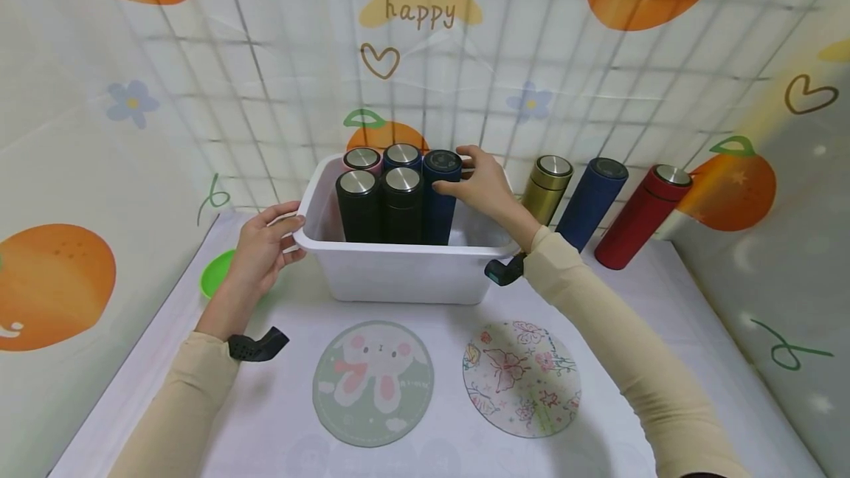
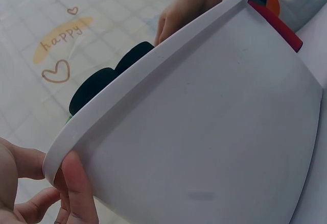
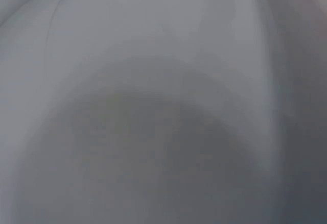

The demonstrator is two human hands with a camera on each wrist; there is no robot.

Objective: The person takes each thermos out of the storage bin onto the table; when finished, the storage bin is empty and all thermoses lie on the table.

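Note:
A white plastic tub (image 1: 405, 274) stands on the table with several thermos bottles upright inside. My left hand (image 1: 262, 246) pinches its left rim; the left wrist view shows the fingers (image 2: 79, 188) under the lip. At the tub's right side, my right hand (image 1: 488, 186) holds a dark blue thermos (image 1: 440, 209) near its top, thumb across the front and fingers round the back. Beside it in the tub are two black thermoses with silver lids, the nearer one (image 1: 402, 205) and another (image 1: 358, 205). Behind them stand a pink-rimmed thermos (image 1: 362, 159) and a blue one (image 1: 402, 156).
Right of the tub stand a gold thermos (image 1: 546, 186), a blue thermos (image 1: 591, 201) and a red thermos (image 1: 640, 220). A green bowl (image 1: 215, 273) is partly behind my left hand. In front lie a bunny mat (image 1: 373, 383) and a flowered mat (image 1: 521, 378). A patterned curtain hangs behind.

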